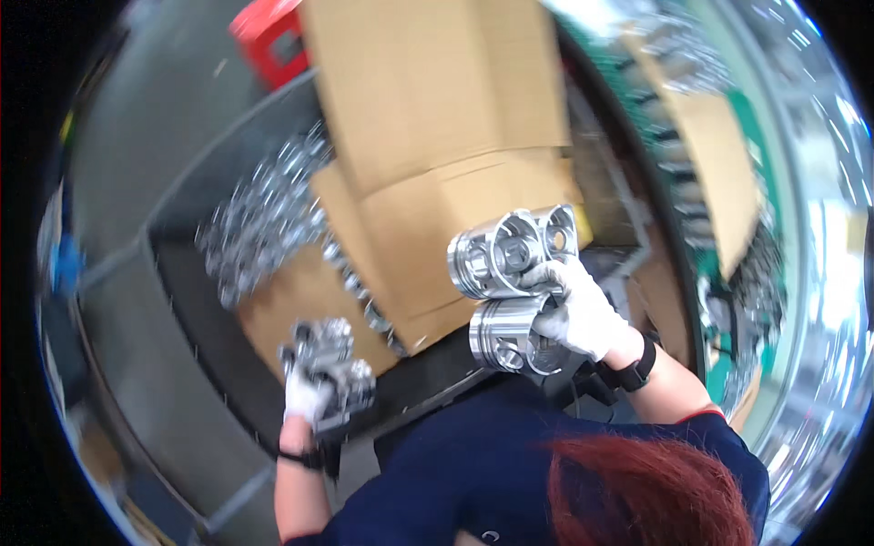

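Note:
My right hand point(578, 309), in a white glove, grips a cluster of shiny metal pistons point(496, 337). Its fingers reach into their hollow ends, and the cluster is held up over the front edge of a dark bin. My left hand point(308, 398), also gloved in white, is closed around more pistons point(325, 341) at the bin's near left side. Motion blurs these, so their exact number cannot be made out. Behind them, rows of pistons point(264, 214) lie in the bin on a cardboard sheet point(291, 305).
Folded cardboard point(437, 100) rises from the middle of the dark bin point(187, 314). A red box point(270, 41) stands beyond its far left corner. On the right is a green rack point(651, 109) with metal parts and cardboard strips. Grey floor point(137, 136) shows at left.

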{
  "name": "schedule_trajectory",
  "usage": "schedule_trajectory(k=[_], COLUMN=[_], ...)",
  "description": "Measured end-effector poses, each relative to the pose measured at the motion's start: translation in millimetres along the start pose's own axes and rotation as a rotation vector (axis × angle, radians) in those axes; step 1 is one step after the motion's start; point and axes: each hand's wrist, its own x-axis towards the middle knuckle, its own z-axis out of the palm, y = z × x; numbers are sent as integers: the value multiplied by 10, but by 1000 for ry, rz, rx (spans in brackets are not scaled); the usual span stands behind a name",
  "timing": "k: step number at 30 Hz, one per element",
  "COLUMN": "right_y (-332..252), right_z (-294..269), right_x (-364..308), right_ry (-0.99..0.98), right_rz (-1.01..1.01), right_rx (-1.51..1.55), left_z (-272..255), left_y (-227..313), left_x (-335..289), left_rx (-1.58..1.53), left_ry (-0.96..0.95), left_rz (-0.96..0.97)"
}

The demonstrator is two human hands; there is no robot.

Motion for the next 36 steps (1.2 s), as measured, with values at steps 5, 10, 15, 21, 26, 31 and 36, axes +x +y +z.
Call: schedule_trajectory(k=[5,10,15,21,26,31,36], right_y=[7,875,2397,3593,4553,4323,4470], right_z=[-1547,-2797,-4153,-5353,-5808,-5702,-5651], right_x=[-642,-1159,-926,-487,-265,-306,-356], right_ry=[361,724,771,677,633,735,744], right_rz=[293,332,463,768,1037,1041,1002], right_rx=[411,372,190,-192,-332,-176,-218], left_z=[863,1886,2991,4908,6991,8804,10460], left_y=[662,1216,1496,1945,2606,3094,3133], left_x=[-734,-1116,-1086,-1305,-1205,-867,-435], left_rx=[844,986,1127,1089,1317,1583,1776], left_ry=[205,164,64,-133,-334,-365,-381], left_rz=[358,410,507,634,955,966,1203])
